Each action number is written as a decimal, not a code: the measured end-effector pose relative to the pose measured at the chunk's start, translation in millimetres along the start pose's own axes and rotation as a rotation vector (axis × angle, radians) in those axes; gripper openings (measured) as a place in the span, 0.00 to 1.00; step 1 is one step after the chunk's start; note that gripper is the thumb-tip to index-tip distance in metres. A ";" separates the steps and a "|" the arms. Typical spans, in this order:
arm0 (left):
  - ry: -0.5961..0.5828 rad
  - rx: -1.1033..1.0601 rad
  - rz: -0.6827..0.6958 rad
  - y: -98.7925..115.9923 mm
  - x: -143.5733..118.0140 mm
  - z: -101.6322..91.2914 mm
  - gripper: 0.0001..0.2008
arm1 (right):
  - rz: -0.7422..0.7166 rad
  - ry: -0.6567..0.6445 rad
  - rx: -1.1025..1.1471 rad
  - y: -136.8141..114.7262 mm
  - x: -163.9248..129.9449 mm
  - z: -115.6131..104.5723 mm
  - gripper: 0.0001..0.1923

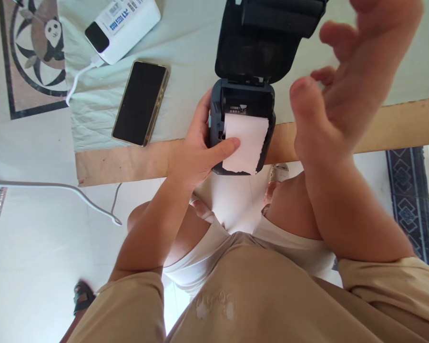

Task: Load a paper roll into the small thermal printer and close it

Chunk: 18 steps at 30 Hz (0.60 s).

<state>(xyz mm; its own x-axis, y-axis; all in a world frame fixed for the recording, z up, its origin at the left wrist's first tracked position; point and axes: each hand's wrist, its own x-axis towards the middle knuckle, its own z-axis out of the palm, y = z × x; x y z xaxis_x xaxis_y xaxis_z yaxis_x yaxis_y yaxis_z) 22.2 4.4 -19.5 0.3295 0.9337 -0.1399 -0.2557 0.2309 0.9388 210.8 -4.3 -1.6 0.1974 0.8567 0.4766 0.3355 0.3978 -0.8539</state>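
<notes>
Gripping the small dark printer at its left side, our left hand lays its thumb on the white paper strip that hangs from the open compartment. Printer: at the near edge of the table, lid swung up; small label inside, writing too small to read. Paper strip: torn along its lower edge. Our right hand: raised above the table just right of the printer, fingers spread, holding nothing. Phone: black, screen dark, lying on pale cloth left of the printer. Power bank: white, blue characters we cannot make out, white cable attached.
</notes>
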 end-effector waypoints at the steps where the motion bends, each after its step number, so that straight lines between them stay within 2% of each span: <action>1: 0.009 0.004 -0.006 0.2 -0.3 0.1 0.34 | -0.059 -0.016 0.035 2.8 1.8 0.2 0.22; 3: 0.010 -0.004 0.006 0.7 -0.7 0.2 0.33 | -0.152 -0.003 0.115 7.8 4.8 1.8 0.20; 5: 0.009 -0.010 0.014 1.0 -1.0 0.5 0.32 | -0.159 -0.012 0.111 10.3 6.8 3.2 0.17; 9: 0.039 -0.009 0.015 1.8 -1.0 1.4 0.30 | -0.180 -0.168 -0.037 10.1 7.9 2.1 0.16; 14: 0.016 0.000 -0.004 3.3 -0.3 -0.3 0.35 | -0.045 -0.215 -0.014 14.8 6.8 0.8 0.16; 18: -0.025 -0.050 0.051 1.3 -0.7 -0.3 0.30 | 0.088 -0.385 0.088 17.6 5.4 3.6 0.20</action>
<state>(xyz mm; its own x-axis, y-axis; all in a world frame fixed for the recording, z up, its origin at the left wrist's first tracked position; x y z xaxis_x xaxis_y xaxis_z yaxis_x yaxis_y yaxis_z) 21.4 4.2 -18.2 0.3374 0.9377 -0.0833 -0.3176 0.1967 0.9276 214.5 8.5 -14.7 -0.1433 0.9423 0.3025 0.2491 0.3301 -0.9105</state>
